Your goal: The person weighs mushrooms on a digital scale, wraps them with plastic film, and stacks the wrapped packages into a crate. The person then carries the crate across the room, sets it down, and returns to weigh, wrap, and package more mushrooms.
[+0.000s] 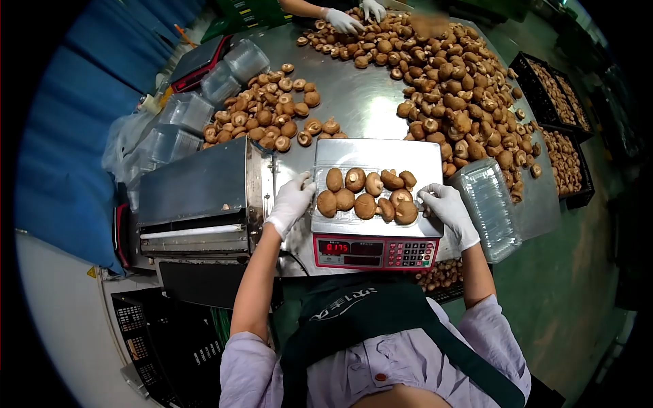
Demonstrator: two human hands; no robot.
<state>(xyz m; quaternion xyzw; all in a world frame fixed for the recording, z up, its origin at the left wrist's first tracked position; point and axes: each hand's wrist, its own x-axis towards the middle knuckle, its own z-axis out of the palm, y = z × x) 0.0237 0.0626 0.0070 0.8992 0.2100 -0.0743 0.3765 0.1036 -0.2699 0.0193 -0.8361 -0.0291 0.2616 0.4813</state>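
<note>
A digital scale [375, 253] with a red front and steel platform stands before me, its red display lit. On the platform lies a clear plastic tray [350, 219], hard to make out, holding several brown shiitake mushrooms [365, 206] in two rows. My left hand [292, 202], in a white glove, has its fingers bent at the tray's left end. At the right end, my gloved right hand [447, 209] has its fingers curled in by the last mushrooms. Both hands appear to pinch the tray's edges, though the contact is small and partly hidden.
A large mushroom heap [456, 88] covers the table's right; a smaller pile [262, 112] lies left. Clear empty trays [488, 209] lean right of the scale, more [187, 112] at left. A wrapping machine [194, 187] stands left. Another person's gloved hands [343, 22] touch the far heap.
</note>
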